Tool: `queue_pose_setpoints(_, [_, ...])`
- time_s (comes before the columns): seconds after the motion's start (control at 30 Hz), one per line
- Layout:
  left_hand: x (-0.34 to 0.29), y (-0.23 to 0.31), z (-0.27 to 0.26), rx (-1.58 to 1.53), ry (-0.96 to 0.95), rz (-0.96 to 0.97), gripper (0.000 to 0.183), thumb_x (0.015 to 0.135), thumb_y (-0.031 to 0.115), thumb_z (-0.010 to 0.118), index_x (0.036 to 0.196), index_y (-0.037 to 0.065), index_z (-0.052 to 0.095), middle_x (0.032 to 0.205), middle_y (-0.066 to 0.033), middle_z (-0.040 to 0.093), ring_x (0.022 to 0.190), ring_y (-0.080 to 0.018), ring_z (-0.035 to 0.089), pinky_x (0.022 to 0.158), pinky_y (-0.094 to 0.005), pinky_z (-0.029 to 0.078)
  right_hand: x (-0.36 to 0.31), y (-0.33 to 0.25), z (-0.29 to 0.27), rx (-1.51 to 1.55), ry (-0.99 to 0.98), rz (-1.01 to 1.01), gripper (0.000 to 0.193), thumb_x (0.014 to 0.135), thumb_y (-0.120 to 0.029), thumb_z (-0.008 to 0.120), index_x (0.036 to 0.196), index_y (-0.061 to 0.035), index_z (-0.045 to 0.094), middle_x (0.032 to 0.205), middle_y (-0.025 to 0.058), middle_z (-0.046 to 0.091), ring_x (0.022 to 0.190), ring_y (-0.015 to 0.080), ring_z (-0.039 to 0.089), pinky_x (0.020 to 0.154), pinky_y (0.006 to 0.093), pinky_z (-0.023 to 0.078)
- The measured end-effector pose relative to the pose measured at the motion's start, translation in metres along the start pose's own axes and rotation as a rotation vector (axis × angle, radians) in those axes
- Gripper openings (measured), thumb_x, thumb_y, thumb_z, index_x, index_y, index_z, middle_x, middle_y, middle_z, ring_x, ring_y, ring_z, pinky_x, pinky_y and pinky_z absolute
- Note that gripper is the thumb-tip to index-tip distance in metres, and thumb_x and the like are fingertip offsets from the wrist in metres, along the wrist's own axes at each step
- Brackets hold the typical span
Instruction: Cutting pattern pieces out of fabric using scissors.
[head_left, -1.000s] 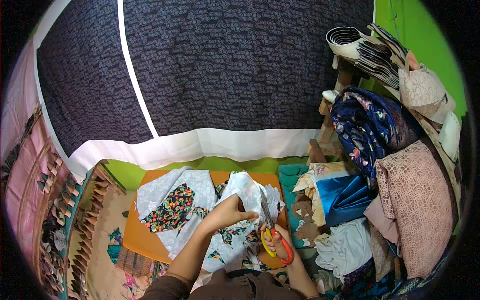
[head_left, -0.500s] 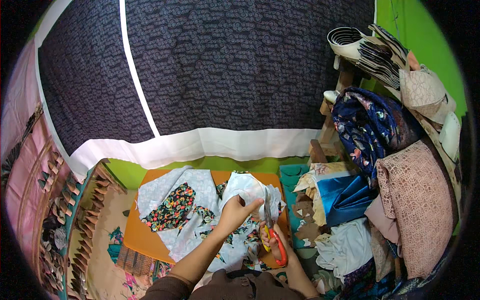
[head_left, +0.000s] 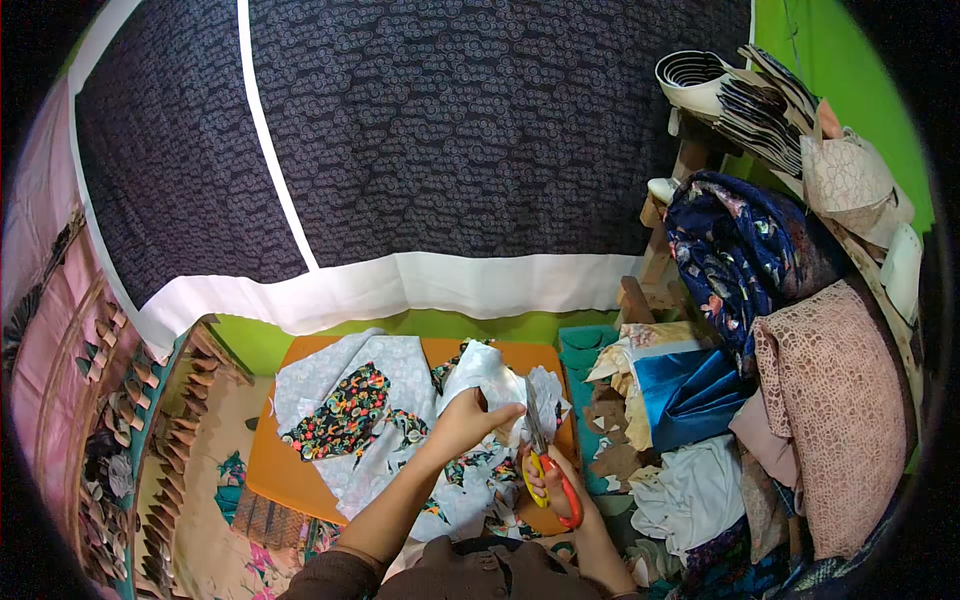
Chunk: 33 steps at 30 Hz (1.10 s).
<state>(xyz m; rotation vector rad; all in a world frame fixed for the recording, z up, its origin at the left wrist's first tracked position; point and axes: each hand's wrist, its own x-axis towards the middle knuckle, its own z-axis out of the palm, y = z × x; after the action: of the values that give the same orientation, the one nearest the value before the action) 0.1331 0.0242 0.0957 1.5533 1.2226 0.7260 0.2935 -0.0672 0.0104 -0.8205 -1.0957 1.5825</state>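
My left hand point(head_left: 465, 425) grips a white piece of cloth point(head_left: 482, 368) above the orange table, thumb stretched toward the right. In my right hand point(head_left: 548, 470) is a pair of scissors point(head_left: 571, 500) with a red and a yellow handle. Its blades point away from me and lie against the right edge of the white cloth; how far apart they are is hard to make out. Beneath both hands, black floral fabric with a pale underside point(head_left: 345, 415) lies in loose, overlapping pieces.
Around the fabric shows the orange tabletop point(head_left: 268, 470). To the right are folded blue satin point(head_left: 690, 395), crumpled white cloth point(head_left: 688, 490) and a pink lace bundle point(head_left: 835, 400). Racks of shoe-shaped pieces point(head_left: 165, 480) line the left side. A dark patterned curtain point(head_left: 450, 140) hangs behind.
The scissors' handles have spread a little, with more of the yellow one showing. The white cloth has tilted and folded slightly in my left hand.
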Motion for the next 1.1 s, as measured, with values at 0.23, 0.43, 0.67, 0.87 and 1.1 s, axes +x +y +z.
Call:
queue_pose_setpoints(0.23, [-0.002, -0.001, 0.001, 0.023, -0.064, 0.081, 0.04, 0.073, 0.028, 0.064, 0.089, -0.007, 0.052, 0.078, -0.0126, 0.058, 0.068, -0.016, 0.056, 0.063, -0.0277, 0.044, 0.003, 0.007, -0.011, -0.069, -0.131, -0.078, 0.07, 0.072, -0.058, 0.051, 0.111, -0.0024, 0.035, 0.081, -0.001, 0.035, 0.068, 0.0043, 0.034, 0.056, 0.0155, 0.032])
queue_pose_setpoints(0.43, [0.003, -0.012, 0.008, -0.039, -0.006, 0.204, 0.041, 0.073, 0.03, 0.064, 0.088, -0.006, 0.053, 0.077, -0.0125, 0.058, 0.069, -0.0168, 0.055, 0.062, -0.0288, 0.044, 0.003, 0.011, -0.009, 0.23, -0.05, 0.05, 0.058, 0.078, -0.05, 0.048, 0.112, -0.0045, 0.035, 0.078, -0.0021, 0.036, 0.065, 0.0041, 0.035, 0.053, 0.0152, 0.033])
queue_pose_setpoints(0.67, [0.003, -0.014, 0.006, -0.045, -0.003, 0.223, 0.038, 0.073, 0.028, 0.064, 0.087, -0.006, 0.053, 0.075, -0.0111, 0.058, 0.067, -0.0155, 0.055, 0.061, -0.0282, 0.044, -0.003, -0.009, 0.006, 0.056, -0.014, 0.036, 0.068, 0.069, -0.065, 0.047, 0.104, -0.0061, 0.04, 0.071, -0.0041, 0.036, 0.055, 0.0026, 0.033, 0.046, 0.0153, 0.029])
queue_pose_setpoints(0.87, [-0.002, 0.013, -0.005, -0.027, -0.108, 0.069, 0.033, 0.074, 0.023, 0.063, 0.089, -0.005, 0.053, 0.074, -0.0095, 0.058, 0.066, -0.013, 0.055, 0.06, -0.0271, 0.044, -0.005, -0.016, 0.003, -0.008, 0.01, 0.068, 0.068, 0.069, -0.065, 0.047, 0.102, -0.0057, 0.041, 0.069, -0.0042, 0.035, 0.053, 0.0019, 0.032, 0.045, 0.0142, 0.028])
queue_pose_setpoints(1.1, [0.006, -0.017, -0.001, -0.099, -0.079, 0.206, 0.034, 0.074, 0.023, 0.063, 0.089, -0.005, 0.052, 0.075, -0.0095, 0.058, 0.066, -0.0136, 0.054, 0.059, -0.0277, 0.043, -0.007, -0.009, 0.003, 0.03, -0.021, 0.027, 0.058, 0.076, -0.056, 0.048, 0.105, -0.0064, 0.042, 0.072, -0.0037, 0.038, 0.055, 0.0016, 0.035, 0.045, 0.0135, 0.028])
